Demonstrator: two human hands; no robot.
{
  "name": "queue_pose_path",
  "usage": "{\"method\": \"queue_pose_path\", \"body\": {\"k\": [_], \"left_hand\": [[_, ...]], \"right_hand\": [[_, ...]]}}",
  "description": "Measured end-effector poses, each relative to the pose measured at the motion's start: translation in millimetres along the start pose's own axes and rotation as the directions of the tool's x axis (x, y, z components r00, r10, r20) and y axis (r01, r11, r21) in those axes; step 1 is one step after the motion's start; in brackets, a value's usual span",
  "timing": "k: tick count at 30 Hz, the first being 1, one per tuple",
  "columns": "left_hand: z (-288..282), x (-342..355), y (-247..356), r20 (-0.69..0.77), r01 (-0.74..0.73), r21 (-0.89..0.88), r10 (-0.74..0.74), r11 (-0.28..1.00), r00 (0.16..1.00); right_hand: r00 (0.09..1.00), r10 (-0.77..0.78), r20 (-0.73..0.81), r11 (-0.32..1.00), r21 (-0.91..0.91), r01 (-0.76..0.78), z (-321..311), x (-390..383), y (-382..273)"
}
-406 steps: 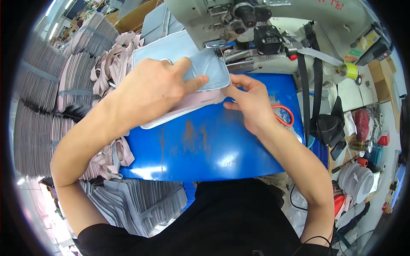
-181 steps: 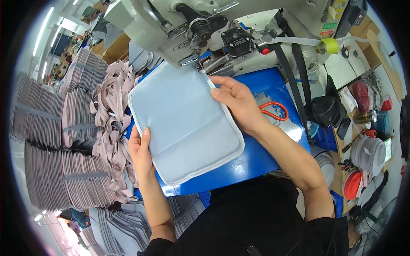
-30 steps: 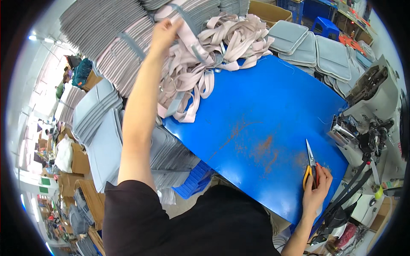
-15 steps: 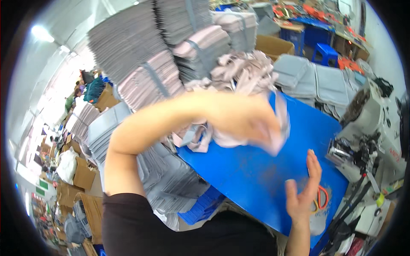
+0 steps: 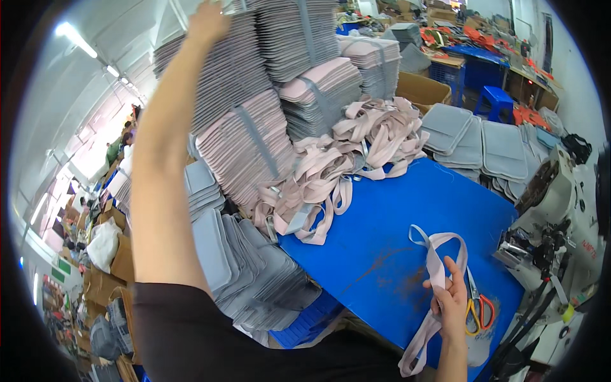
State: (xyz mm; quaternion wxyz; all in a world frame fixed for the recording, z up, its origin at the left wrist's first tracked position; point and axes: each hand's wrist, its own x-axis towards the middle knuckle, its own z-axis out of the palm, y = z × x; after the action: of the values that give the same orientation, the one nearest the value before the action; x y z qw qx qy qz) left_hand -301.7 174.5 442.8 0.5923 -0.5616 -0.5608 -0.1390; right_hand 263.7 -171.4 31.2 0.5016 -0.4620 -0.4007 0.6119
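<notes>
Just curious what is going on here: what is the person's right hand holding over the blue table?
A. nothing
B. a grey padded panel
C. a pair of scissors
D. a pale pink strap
D: the right hand grips a pale strap that loops above it and hangs below; the scissors lie beside it on the table.

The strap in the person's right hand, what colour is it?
The strap is pale pink, seen best in the head view, held by the right hand.

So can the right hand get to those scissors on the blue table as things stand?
Probably yes. The scissors lie flat on the blue table right beside the right hand, nothing between them. But that hand already grips a pale strap, so its fingers aren't free.
</notes>
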Motion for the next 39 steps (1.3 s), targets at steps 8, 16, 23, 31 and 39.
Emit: {"method": "queue_pose_path", "body": {"k": [8,16,23,31,39], "left_hand": [[-3,-4,-99,0.396,-0.002,0.049,-0.017,0.999,0.918],[-191,-91,30,-0.059,-0.473,-0.424,0.497,0.772,0.866],[-303,-268,256,-0.645,-0.688,-0.651,0.712,-0.32,0.279],[-325,-240,348,-0.418,-0.123,-0.909,0.865,-0.399,0.278],[-319,-182,440,-0.405,0.049,-0.914,0.912,-0.402,-0.066]], "right_hand": [[1.0,0.021,0.022,1.0,0.021,-0.021,-6,-8,7],[0.958,-0.281,-0.055,0.838,-0.501,0.217,-29,5,30],[0.953,0.19,0.234,0.885,0.381,-0.269,-37,32,43],[0.96,-0.276,0.043,0.895,-0.353,0.273,-39,-6,32],[0.915,-0.403,-0.018,0.802,-0.489,0.344,-34,-37,11]]}}
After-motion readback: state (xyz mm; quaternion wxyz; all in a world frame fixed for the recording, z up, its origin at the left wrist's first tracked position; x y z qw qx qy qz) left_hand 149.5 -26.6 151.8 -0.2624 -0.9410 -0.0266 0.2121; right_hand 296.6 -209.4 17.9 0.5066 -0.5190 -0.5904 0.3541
